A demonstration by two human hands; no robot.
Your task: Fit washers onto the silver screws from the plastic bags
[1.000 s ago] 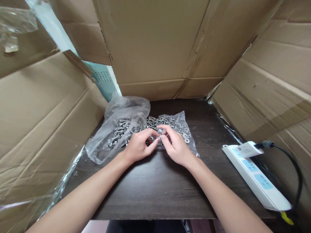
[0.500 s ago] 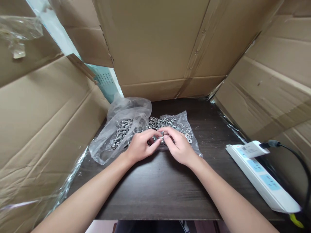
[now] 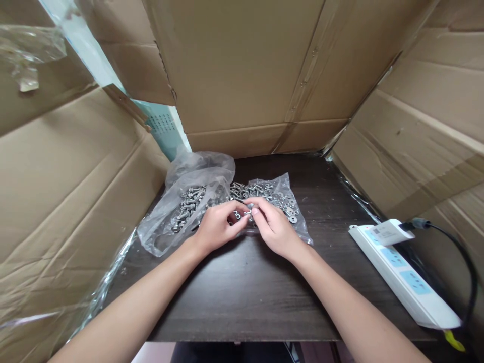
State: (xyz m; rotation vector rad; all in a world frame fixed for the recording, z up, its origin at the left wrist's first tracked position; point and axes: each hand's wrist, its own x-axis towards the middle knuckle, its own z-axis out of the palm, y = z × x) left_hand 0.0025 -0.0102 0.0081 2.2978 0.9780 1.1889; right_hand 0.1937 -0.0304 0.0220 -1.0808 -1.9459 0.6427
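Between my two hands is a small silvery bolt, pinched from both sides at the fingertips. My left hand closes thumb and forefinger on one end of it. On the other end, the fingers of my right hand are pressed together; whether a nut or washer sits there is hidden. Just beyond the hands lie a pile of loose bolts in a clear plastic bag, more bolts and flat washers on a second clear plastic sheet or bag. Several nuts show beneath my left fingers.
A dark wooden table carries everything. Cardboard walls stand at the back and both sides. On the right lies a white power strip with a plugged-in adapter and black cable.
My right fingertips have shifted slightly on the bolt, and a bit more of it shows between the hands. The view has moved slightly; the piles look the same.
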